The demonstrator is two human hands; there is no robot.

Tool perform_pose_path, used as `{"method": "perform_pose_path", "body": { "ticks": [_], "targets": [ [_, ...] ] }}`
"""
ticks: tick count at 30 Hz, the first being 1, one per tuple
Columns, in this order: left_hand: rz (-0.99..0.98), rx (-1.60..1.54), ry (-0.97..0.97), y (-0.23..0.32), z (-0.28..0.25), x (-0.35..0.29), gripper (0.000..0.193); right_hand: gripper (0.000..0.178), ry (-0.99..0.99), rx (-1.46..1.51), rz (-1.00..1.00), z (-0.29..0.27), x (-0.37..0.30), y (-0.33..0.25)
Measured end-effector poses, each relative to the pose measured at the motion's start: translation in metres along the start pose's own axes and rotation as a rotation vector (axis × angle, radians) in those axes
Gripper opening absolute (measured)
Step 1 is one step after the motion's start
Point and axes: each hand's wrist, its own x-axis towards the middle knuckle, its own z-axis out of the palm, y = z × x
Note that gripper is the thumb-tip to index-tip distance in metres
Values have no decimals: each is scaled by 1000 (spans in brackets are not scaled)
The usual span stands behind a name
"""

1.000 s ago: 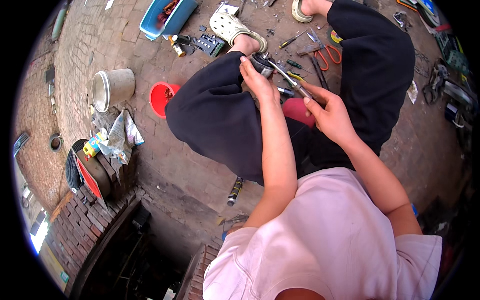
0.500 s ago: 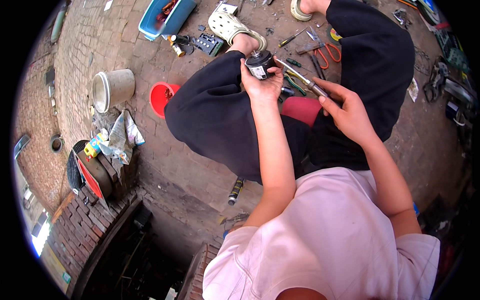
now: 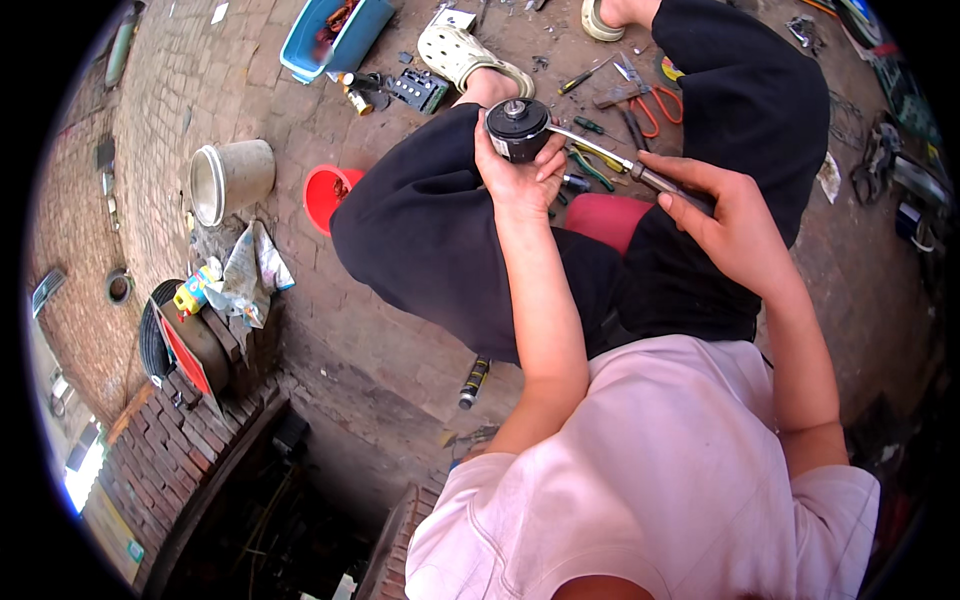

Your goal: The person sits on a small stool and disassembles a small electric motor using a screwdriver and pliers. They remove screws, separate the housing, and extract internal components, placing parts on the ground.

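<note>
In my left hand [image 3: 522, 182] sits a round black electric motor [image 3: 516, 132], its shaft end tilted up toward me and my fingers wrapped under and around it. My right hand [image 3: 732, 215] grips a screwdriver [image 3: 657, 181] by its dark handle. The screwdriver's metal shank runs left to the motor's right edge, beside my left fingers; whether the tip touches the casing I cannot tell. Below both hands lie pliers with yellow-green handles [image 3: 592, 168] and a small green-handled screwdriver [image 3: 588, 125] on the ground. A red seat or cushion [image 3: 602, 218] shows between my legs.
Orange-handled scissors [image 3: 660, 110] and a circuit board [image 3: 420, 90] lie near my feet. Leftward stand a blue tub [image 3: 355, 45], a red bucket [image 3: 318, 190] and a whitish bucket [image 3: 245, 178]. A brick-edged dark pit [image 3: 300, 510] opens at lower left.
The motor has tilted so its top and shaft face me more. My right hand has shifted slightly right and down with the screwdriver, whose shank still points at the motor.
</note>
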Motion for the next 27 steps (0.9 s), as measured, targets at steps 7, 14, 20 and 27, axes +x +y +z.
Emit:
{"method": "perform_pose_path", "body": {
  "ticks": [7, 14, 20, 27],
  "targets": [
    [-12, 235, 17, 0, -4, -1, 60, 34, -85, -207, -107, -26, 12, -6],
    [-45, 264, 10, 2, -7, 0, 56, 35, -112, -147, -135, -26, 21, 8],
    [1, 47, 76, -1, -5, 0, 54, 36, -10, 44, -48, 11, 8, 36],
    [72, -74, 127, 1, -9, 3, 49, 38, 55, 497, 144, 58, 7, 51]
  ]
}}
